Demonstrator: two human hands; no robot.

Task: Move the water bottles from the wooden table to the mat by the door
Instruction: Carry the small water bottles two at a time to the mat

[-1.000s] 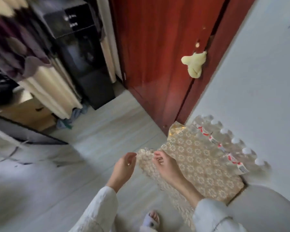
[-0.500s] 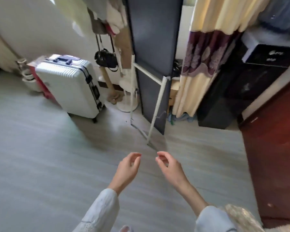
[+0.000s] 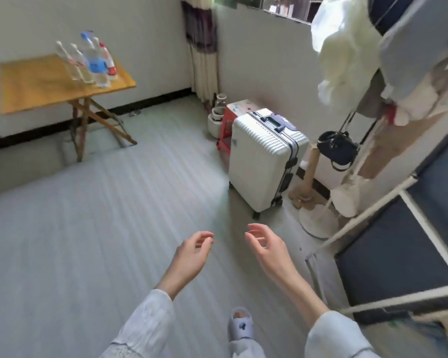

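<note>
My left hand (image 3: 192, 257) hangs in front of me with its fingers loosely curled and a little apart, holding nothing. My right hand (image 3: 268, 248) is beside it, palm turned inward, fingers relaxed and slightly spread, also holding nothing. The two hands are near each other but not touching, and both come out of pale sleeves. Below them my slipper (image 3: 240, 323) stands on the grey floor (image 3: 93, 228). Just ahead to the right stands a white suitcase (image 3: 263, 161), upright, with a red stool (image 3: 226, 125) behind it. Well away, at the far left by the wall, is the wooden table (image 3: 36, 86). The water bottles (image 3: 88, 62) stand upright in a cluster near its right edge.
</note>
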